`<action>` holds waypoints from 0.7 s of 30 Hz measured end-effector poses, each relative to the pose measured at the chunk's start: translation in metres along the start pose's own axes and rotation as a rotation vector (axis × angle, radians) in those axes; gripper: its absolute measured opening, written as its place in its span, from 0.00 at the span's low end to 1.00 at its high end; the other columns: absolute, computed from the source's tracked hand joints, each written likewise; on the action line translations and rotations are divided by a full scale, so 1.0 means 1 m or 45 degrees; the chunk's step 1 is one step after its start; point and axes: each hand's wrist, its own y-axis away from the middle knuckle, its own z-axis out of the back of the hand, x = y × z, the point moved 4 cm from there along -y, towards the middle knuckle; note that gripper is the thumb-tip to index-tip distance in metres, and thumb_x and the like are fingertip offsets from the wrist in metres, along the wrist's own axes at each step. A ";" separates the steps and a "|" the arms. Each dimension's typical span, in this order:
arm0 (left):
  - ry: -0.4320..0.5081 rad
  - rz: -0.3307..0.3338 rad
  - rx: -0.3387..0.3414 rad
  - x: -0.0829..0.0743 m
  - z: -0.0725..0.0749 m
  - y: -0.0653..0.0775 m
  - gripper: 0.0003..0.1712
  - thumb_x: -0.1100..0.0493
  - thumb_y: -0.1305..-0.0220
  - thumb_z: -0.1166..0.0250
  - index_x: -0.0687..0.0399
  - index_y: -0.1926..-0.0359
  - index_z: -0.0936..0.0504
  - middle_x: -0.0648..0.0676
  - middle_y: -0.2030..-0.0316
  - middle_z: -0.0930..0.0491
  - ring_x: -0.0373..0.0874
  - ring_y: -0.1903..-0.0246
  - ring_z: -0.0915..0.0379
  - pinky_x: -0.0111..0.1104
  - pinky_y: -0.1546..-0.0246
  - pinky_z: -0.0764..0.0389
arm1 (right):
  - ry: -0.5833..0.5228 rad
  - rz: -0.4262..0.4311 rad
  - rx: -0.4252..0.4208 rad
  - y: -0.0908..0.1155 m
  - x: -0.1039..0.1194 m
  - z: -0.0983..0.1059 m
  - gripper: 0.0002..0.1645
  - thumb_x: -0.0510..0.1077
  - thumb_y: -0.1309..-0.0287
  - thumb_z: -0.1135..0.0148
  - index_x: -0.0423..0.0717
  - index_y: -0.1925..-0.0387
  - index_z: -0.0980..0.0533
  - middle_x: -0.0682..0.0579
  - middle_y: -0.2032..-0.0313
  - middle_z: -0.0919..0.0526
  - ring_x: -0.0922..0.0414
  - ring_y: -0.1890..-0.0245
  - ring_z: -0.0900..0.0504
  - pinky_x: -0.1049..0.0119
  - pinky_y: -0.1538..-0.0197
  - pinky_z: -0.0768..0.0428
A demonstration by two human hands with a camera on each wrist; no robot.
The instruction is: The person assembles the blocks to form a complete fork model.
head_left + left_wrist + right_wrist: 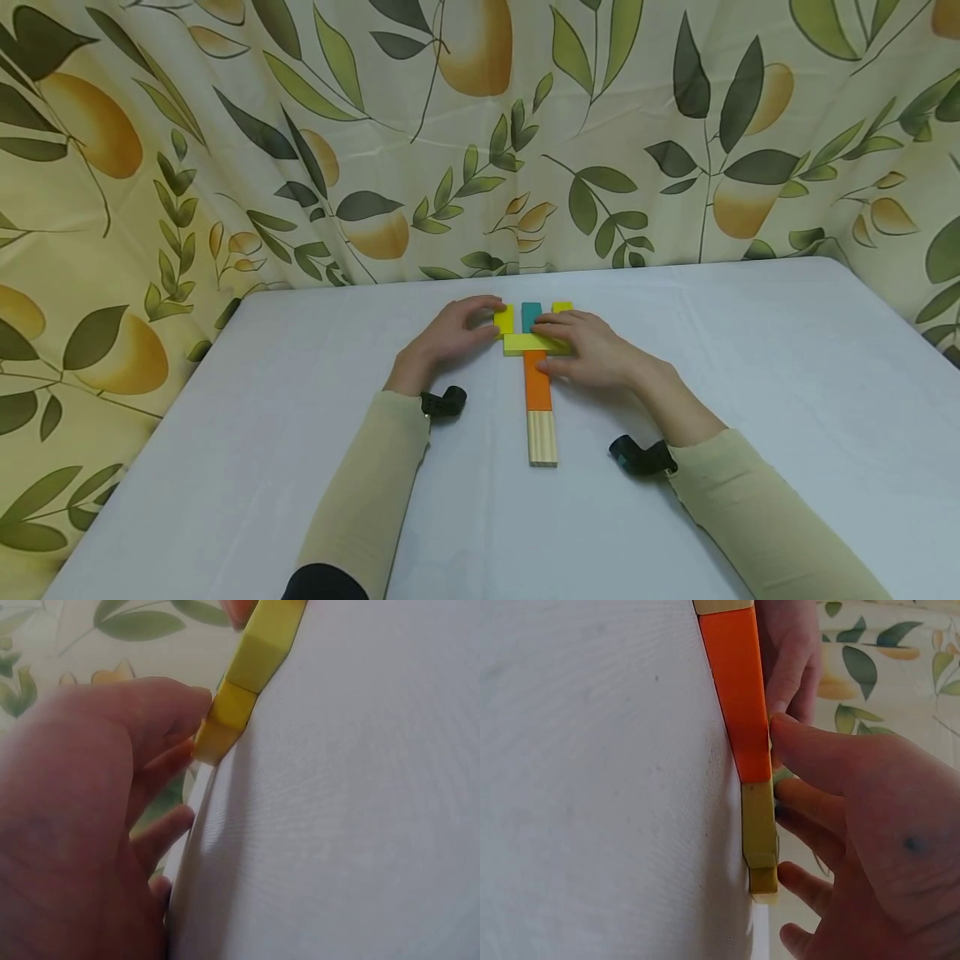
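Flat coloured wooden blocks lie on the table in a T-like figure. My left hand (450, 333) has thumb and index finger at the two ends of the left yellow block (506, 320), pinching it lengthwise. Beside it are a teal block (531, 313) and another yellow block (562, 307), partly covered by my right hand (600, 350). A yellow-green block (517, 344) lies crosswise below these. My right fingers rest over it, while the thumb touches the orange block (735, 690). A plain ribbed wooden block (542, 437) continues the stem towards me.
The white-covered table (262, 467) extends around the blocks on every side. Behind it hangs a curtain (480, 167) with a fruit and leaf print. A black wrist camera (444, 402) is strapped on the left, another wrist camera (643, 456) on the right.
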 end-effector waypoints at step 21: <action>0.004 0.081 -0.066 -0.004 0.003 0.005 0.26 0.50 0.30 0.36 0.40 0.33 0.25 0.46 0.29 0.34 0.46 0.28 0.45 0.47 0.27 0.47 | -0.067 -0.029 -0.060 0.000 -0.006 0.015 0.39 0.50 0.36 0.33 0.41 0.28 0.32 0.39 0.27 0.37 0.38 0.27 0.43 0.36 0.29 0.46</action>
